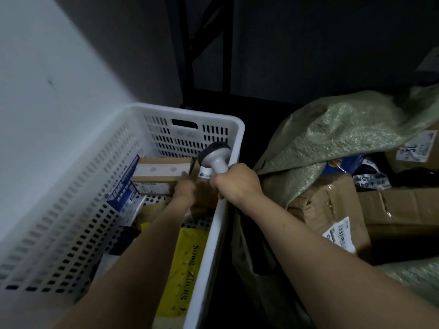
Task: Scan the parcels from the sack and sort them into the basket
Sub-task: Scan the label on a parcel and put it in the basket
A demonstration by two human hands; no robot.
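Head view: right grip (pixel 235 184) holds scanner (pixel 215 155) at basket (pixel 71 210) rim; sack (pixel 332 138) beside

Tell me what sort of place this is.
Likely a courier depot or parcel storeroom: a green woven sack holding labelled cardboard parcels, a white slotted basket holding sorted packages, and a handheld barcode scanner gripped in the right hand.
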